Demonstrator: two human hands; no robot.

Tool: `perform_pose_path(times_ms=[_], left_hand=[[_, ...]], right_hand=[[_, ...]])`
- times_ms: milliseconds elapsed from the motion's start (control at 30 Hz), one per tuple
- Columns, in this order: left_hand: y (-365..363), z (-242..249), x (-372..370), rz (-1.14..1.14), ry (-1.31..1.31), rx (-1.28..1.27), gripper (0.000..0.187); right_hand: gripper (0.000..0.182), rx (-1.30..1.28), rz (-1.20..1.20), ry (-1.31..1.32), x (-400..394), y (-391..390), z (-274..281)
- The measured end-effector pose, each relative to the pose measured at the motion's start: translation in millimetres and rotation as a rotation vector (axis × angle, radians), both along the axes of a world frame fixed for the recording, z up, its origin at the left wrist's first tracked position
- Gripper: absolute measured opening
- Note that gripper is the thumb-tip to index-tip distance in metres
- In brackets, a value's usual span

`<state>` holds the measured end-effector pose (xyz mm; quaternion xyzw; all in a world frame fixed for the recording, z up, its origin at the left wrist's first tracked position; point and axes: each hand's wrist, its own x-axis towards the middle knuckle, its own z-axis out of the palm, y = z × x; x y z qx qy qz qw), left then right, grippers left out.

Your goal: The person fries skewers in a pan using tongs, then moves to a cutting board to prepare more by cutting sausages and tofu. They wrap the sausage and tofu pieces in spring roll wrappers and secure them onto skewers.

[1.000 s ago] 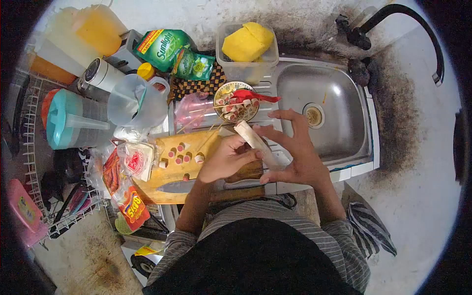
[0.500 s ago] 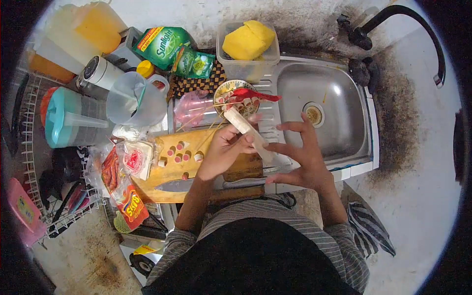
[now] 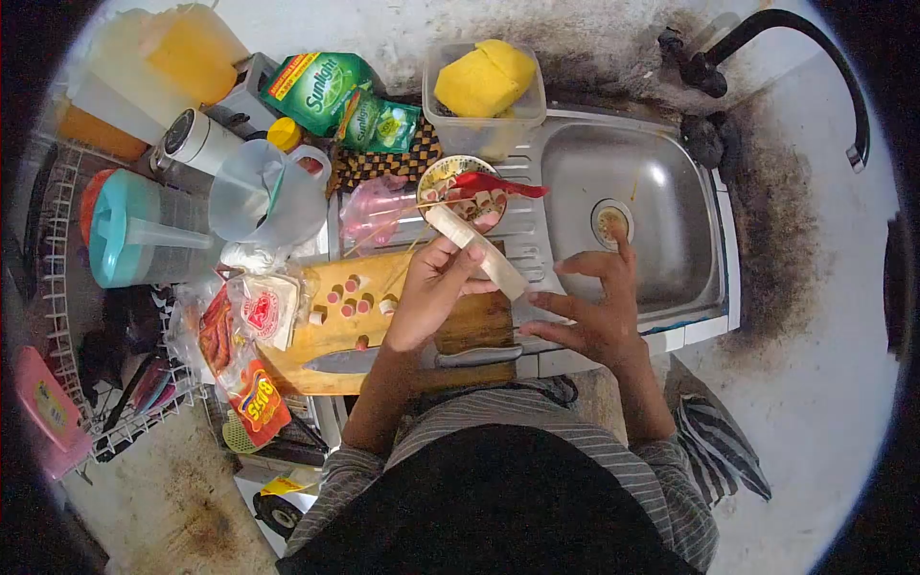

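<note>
A long pale strip (image 3: 450, 224), like folded wrapper skin, slants across my left hand (image 3: 431, 297), pinched between thumb and fingers. Off its lower right end, my right hand (image 3: 604, 316) is spread with nothing in it, fingers pointing left and up. Beyond the strip stands a patterned bowl (image 3: 427, 180) of small pink-and-white slices and a red-handled utensil (image 3: 498, 184), with thin wooden skewers (image 3: 407, 207) by its rim. Several wrapped sausage slices (image 3: 347, 307) lie on the wooden cutting board (image 3: 287, 369). A knife (image 3: 479, 356) rests along the board's near side.
To the right is the steel sink (image 3: 661, 259) under a black faucet (image 3: 848, 86). On the left stand a turquoise-lidded pitcher (image 3: 120, 230), a clear jug (image 3: 259, 206) and food packets (image 3: 259, 402). Behind are green Sunlight pouches (image 3: 321, 91) and a plastic tub (image 3: 484, 134) holding yellow sponge.
My left hand has shifted the strip slightly left. My right hand has drawn away to the right from the strip's lower end, its fingers still spread.
</note>
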<state>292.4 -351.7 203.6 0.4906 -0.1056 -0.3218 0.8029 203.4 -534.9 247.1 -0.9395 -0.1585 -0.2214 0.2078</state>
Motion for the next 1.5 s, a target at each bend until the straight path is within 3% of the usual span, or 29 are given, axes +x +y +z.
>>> perform_pose_path(times_ms=[333, 433, 500, 633, 733, 900, 933, 1000, 1067, 1267, 1433, 1500], left_hand=[[-4.2, 9.7, -6.2, 0.089, -0.08, 0.003, 0.026], [0.1, 5.6, -7.2, 0.077, -0.276, 0.081, 0.021], [5.0, 6.7, -8.6, -0.065, -0.57, 0.307, 0.019], [1.9, 15.1, -16.7, -0.12, -0.652, 0.384, 0.021], [0.2, 23.6, -19.9, -0.126, -0.51, 0.294, 0.021], [3.2, 18.0, -22.2, -0.155, -0.873, 0.474, 0.025], [3.1, 19.1, -23.8, -0.153, -0.875, 0.475, 0.025], [1.7, 23.0, -26.6, -0.18, -0.54, 0.385, 0.025], [0.4, 27.7, -25.4, -0.155, -0.546, 0.351, 0.024], [3.5, 20.7, -26.8, 0.03, -0.53, 0.316, 0.021], [9.1, 27.6, -32.7, 0.115, -0.506, 0.276, 0.022], [11.1, 33.1, -35.7, 0.128, -0.621, 0.242, 0.024]], right_hand=[[0.038, 0.087, 0.031, -0.01, 1.8, 0.4, -15.9], [0.042, 0.181, 0.047, -0.039, 0.8, -4.9, -18.4], [0.043, 0.229, 0.025, -0.042, 3.6, -4.5, -12.0], [0.048, 0.053, 0.039, 0.023, 13.4, 5.8, -5.0], [0.053, -0.008, 0.052, 0.004, 15.9, 8.7, -7.5], [0.054, -0.03, 0.037, -0.004, 18.4, 8.3, -5.7], [0.053, -0.018, 0.05, -0.032, 19.2, 6.5, -7.4], [0.053, -0.006, 0.065, -0.062, 19.1, 6.1, -6.3], [0.045, 0.236, 0.001, -0.001, 15.9, 8.0, -1.8], [0.048, 0.553, -0.01, 0.125, 4.0, 14.7, -9.9], [0.04, 0.554, 0.038, 0.193, -0.6, 18.4, -23.3], [0.039, 0.558, 0.065, 0.226, -1.0, 20.1, -26.5]])
